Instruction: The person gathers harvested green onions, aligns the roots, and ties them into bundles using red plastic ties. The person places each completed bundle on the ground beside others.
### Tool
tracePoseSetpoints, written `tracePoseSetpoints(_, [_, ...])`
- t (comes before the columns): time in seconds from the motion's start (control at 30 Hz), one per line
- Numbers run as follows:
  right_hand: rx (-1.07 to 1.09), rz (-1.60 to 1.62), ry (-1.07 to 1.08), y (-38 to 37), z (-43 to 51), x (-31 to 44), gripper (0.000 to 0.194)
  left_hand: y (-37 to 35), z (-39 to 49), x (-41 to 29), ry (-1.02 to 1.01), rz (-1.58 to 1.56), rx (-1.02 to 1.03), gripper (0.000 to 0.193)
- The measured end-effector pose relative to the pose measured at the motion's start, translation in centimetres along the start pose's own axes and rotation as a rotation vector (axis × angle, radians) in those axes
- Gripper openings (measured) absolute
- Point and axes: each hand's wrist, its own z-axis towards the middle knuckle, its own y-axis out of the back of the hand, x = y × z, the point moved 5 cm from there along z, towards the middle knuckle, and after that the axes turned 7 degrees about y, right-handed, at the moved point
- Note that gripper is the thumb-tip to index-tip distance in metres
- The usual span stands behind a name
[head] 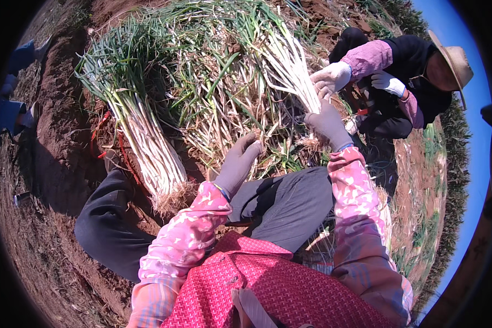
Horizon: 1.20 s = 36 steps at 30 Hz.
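My right hand (331, 126), in a grey glove, is closed around the lower white stalks of a bunch of green onions (297, 67). The leaves of this bunch point up and away from me, and its stringy roots hang just below my hand. My left hand (238, 164), also gloved, is over the near edge of a loose heap of green onions (213, 94). Its thumb and fingers come close together beside a pale stalk, but whether they hold it is unclear. To its left lies a large bunch of green onions (147, 139), with roots towards me.
Close on the right, a co-worker in a straw hat (455, 61) reaches a white-gloved hand (332, 78) to the bunch beside my right hand. Red straps (125, 153) lie by the large bunch. A small can-like object (21, 199) is on the soil at left.
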Motion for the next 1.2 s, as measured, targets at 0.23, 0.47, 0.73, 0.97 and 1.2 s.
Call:
tracePoseSetpoints(0.23, [0.199,-0.247,-0.192,-19.3,-12.0,6.9,0.04,-1.0,-0.9,7.1,0.359,-0.285,0.283,0.035])
tracePoseSetpoints(0.47, [0.504,0.255,0.384,-22.7,-16.7,13.8,0.075,9.1,-6.7,9.4,0.56,-0.554,0.267,0.033])
tracePoseSetpoints(0.73, [0.458,1.208,-0.241,-27.4,-9.9,10.3,0.043,10.3,-10.4,7.9,0.293,-0.332,0.28,0.031])
tracePoseSetpoints(0.97, [1.03,1.959,-0.234,-29.2,-8.8,19.6,0.074,10.2,-14.4,6.0,0.292,-0.242,0.147,0.026])
tracePoseSetpoints(1.2, [-0.131,0.543,-0.027,-27.8,-8.6,16.8,0.068,11.6,-13.0,9.0,0.276,-0.233,-0.053,0.022])
